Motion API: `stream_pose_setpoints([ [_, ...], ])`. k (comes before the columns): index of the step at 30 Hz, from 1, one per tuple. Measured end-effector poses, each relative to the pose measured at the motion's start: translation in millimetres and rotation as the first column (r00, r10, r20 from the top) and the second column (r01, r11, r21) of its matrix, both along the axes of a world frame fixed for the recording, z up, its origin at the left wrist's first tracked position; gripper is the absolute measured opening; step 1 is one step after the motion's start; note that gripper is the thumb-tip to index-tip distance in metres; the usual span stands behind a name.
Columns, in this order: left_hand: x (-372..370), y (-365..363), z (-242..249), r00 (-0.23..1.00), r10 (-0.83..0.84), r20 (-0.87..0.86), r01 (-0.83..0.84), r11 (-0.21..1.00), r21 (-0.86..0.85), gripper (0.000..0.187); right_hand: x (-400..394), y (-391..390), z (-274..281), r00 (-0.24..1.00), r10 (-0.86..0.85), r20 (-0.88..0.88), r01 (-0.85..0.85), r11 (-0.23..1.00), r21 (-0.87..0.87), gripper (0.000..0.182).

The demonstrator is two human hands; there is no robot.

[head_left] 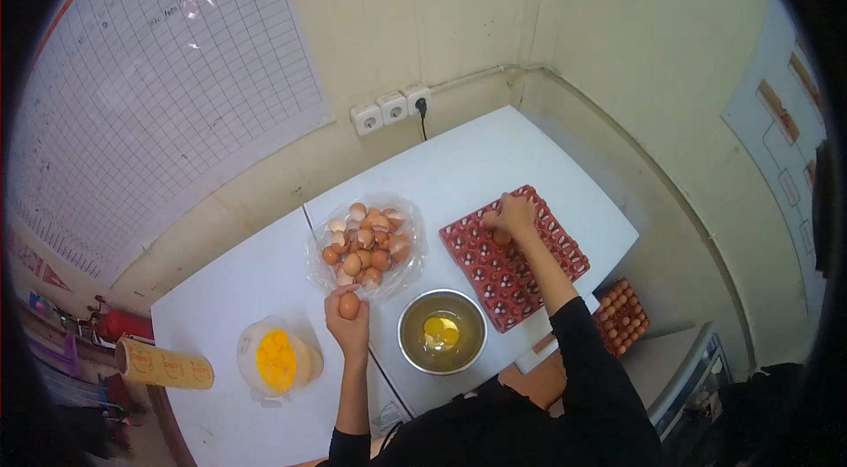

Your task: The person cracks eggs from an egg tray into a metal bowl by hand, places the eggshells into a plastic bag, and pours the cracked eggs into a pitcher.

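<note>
My left hand (pixel 345 324) is closed around a brown egg (pixel 349 305), just below a clear plastic bag (pixel 413 266) heaped with cracked eggshells (pixel 363 239). Over the red egg tray (pixel 500 282), my right hand (pixel 510 218) has its fingers closed on another brown egg (pixel 502 237). Between my forearms stands a steel bowl (pixel 402 346) with clear egg white and a few yolks (pixel 441 333) in it. A clear plastic pitcher (pixel 307 363) of yellow yolks sits to the left.
A roll of plastic wrap (pixel 165 365) lies at the table's left edge. Below the right edge is another tray full of eggs (pixel 621 317), beside a grey appliance (pixel 675 370). A black plug (pixel 421 105) with its cable is in the wall sockets behind.
</note>
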State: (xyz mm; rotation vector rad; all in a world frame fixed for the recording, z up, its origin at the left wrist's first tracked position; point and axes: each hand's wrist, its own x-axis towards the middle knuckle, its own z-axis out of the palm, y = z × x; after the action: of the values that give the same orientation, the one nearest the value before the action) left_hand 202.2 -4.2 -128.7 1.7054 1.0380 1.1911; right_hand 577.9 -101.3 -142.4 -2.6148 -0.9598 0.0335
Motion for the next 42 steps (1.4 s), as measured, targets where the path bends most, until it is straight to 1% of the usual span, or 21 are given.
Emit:
stream_pose_setpoints([
  [5, 6.9, -10.0, 5.9, 0.999, -0.035, -0.003, 0.035, 0.995, -0.096, 0.029, 1.3, 13.3, -1.9, 0.998, -0.051, 0.039, 0.053, 0.997, -0.055, 0.048],
  [7, 6.4, -22.3, 23.3, 0.972, -0.110, 0.206, 0.177, 0.923, -0.342, 0.028, -2.1, 7.0, 14.9, 0.996, -0.076, -0.037, 0.076, 0.997, 0.000, 0.049],
  [10, 6.1, -30.6, 25.9, 0.941, -0.147, 0.304, 0.282, 0.839, -0.465, 0.029, -2.3, -12.3, 33.7, 0.974, -0.045, -0.222, 0.069, 0.993, 0.100, 0.051],
  [12, 8.0, -36.5, 26.5, 0.916, -0.177, 0.360, 0.351, 0.787, -0.507, 0.027, -3.3, -22.4, 39.7, 0.911, 0.099, -0.401, 0.050, 0.937, 0.345, 0.044],
  [13, 8.2, -40.7, 27.7, 0.889, -0.202, 0.411, 0.418, 0.726, -0.546, 0.026, -11.5, -26.6, 47.5, 0.911, 0.099, -0.401, 0.050, 0.937, 0.345, 0.044],
  [14, 9.2, -44.3, 31.0, 0.889, -0.204, 0.410, 0.419, 0.725, -0.547, 0.026, -21.2, -31.7, 54.1, 0.804, 0.242, -0.542, 0.071, 0.867, 0.492, 0.040],
  [15, 11.0, -48.4, 38.2, 0.864, -0.191, 0.466, 0.474, 0.622, -0.623, 0.025, -33.2, -39.2, 62.4, 0.665, 0.395, -0.634, 0.128, 0.776, 0.617, 0.038],
  [16, 12.2, -53.0, 41.8, 0.838, -0.170, 0.518, 0.525, 0.508, -0.683, 0.026, -45.7, -50.1, 72.1, 0.665, 0.391, -0.637, 0.132, 0.777, 0.615, 0.038],
  [17, 13.8, -56.0, 38.9, 0.839, -0.171, 0.517, 0.525, 0.506, -0.684, 0.026, -58.8, -61.0, 81.8, 0.420, 0.471, -0.776, 0.215, 0.779, 0.589, 0.036],
  [18, 16.1, -57.5, 31.9, 0.791, -0.164, 0.589, 0.600, 0.391, -0.697, 0.029, -70.0, -68.2, 83.5, 0.137, 0.526, -0.839, 0.285, 0.791, 0.542, 0.035],
  [19, 17.6, -59.3, 23.0, 0.742, -0.144, 0.655, 0.666, 0.272, -0.695, 0.034, -82.3, -72.3, 78.6, -0.010, 0.533, -0.846, 0.310, 0.806, 0.504, 0.037],
  [21, 23.4, -66.5, 6.6, 0.753, -0.178, 0.633, 0.657, 0.241, -0.714, 0.038, -120.4, -76.8, 68.7, -0.059, 0.444, -0.894, 0.462, 0.806, 0.370, 0.041],
  [23, 30.7, -74.4, 0.2, 0.790, -0.191, 0.582, 0.613, 0.218, -0.760, 0.038, -141.1, -84.2, 51.4, -0.197, 0.447, -0.873, 0.340, 0.866, 0.367, 0.047],
  [25, 28.4, -75.9, -7.7, 0.756, -0.220, 0.616, 0.651, 0.164, -0.741, 0.039, -157.4, -86.3, 42.2, -0.197, 0.401, -0.895, 0.302, 0.893, 0.333, 0.050],
  [27, 33.0, -78.3, -4.6, 0.737, -0.192, 0.649, 0.670, 0.075, -0.739, 0.039, -177.9, -86.6, 61.3, -0.011, 0.463, -0.886, 0.287, 0.851, 0.440, 0.050],
  [29, 37.9, -82.6, 2.5, 0.761, -0.159, 0.629, 0.647, 0.124, -0.752, 0.040, -188.2, -88.9, 80.0, 0.065, 0.510, -0.858, 0.258, 0.822, 0.508, 0.050],
  [32, 33.7, -81.4, -2.9, 0.736, -0.169, 0.656, 0.676, 0.128, -0.726, 0.041, -189.8, -94.3, 97.6, -0.123, 0.582, -0.804, 0.341, 0.785, 0.516, 0.053],
  [33, 31.2, -78.4, -5.2, 0.688, -0.228, 0.689, 0.721, 0.112, -0.683, 0.042, -188.7, -95.8, 93.7, -0.124, 0.582, -0.803, 0.342, 0.785, 0.516, 0.053],
  [35, 28.3, -78.2, -10.1, 0.636, -0.283, 0.718, 0.763, 0.091, -0.640, 0.043, -185.2, -97.5, 77.3, -0.425, 0.574, -0.700, 0.384, 0.815, 0.434, 0.056],
  [38, 28.7, -81.4, 0.4, 0.672, -0.283, 0.684, 0.736, 0.149, -0.661, 0.045, -186.3, -101.1, 49.0, -0.573, 0.570, -0.589, 0.388, 0.821, 0.418, 0.059],
  [42, 34.6, -92.5, 23.7, 0.728, -0.235, 0.644, 0.685, 0.222, -0.694, 0.043, -199.9, -101.0, 65.5, -0.490, 0.612, -0.620, 0.422, 0.789, 0.446, 0.052],
])
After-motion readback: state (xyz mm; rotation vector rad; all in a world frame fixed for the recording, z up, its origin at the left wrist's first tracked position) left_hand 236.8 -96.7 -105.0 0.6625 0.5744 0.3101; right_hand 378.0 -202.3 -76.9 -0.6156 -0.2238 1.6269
